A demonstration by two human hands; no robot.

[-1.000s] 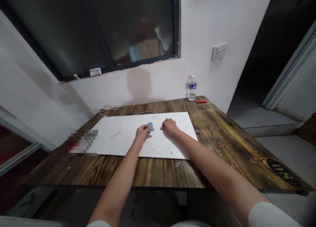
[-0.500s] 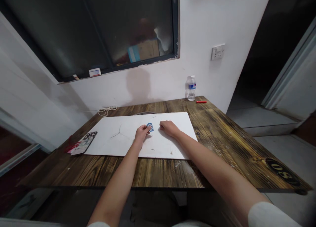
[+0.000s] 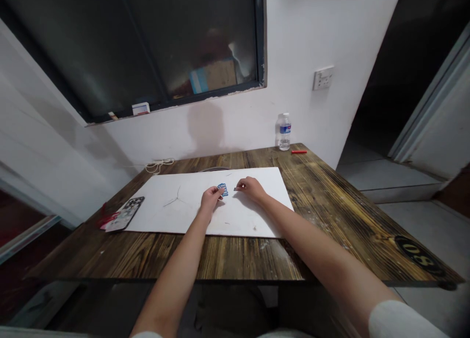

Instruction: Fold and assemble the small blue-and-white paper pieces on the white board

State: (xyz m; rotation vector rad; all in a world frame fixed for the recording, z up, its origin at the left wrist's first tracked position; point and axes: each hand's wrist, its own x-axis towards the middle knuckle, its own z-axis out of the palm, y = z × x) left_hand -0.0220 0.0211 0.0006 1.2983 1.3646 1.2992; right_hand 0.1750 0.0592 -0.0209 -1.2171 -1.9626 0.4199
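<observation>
Between the thumb and fingers of my left hand (image 3: 211, 199) is a small flat blue piece with pale gaps in its pattern (image 3: 224, 189); its exact kind is too small to tell. Just to the right, my right hand (image 3: 251, 187) pinches a small dark thin piece (image 3: 237, 188), whose kind I cannot make out. Both hands are over the white board (image 3: 149, 208), a short gap apart. Thin dark lines branch across the board's left half, and a few tiny dark marks show elsewhere on it.
The board lies on a dark wooden table (image 3: 323, 196). At its left end is a flat patterned thing like a phone case (image 3: 128, 214), with something red beside it. A pale cord (image 3: 160, 165), a water bottle (image 3: 284, 132) and a red pen-like stick (image 3: 299, 152) lie toward the wall.
My right hand has turned and lifted its fingers slightly, so the small dark piece in its pinch now shows. My left hand and the blue piece have hardly moved.
</observation>
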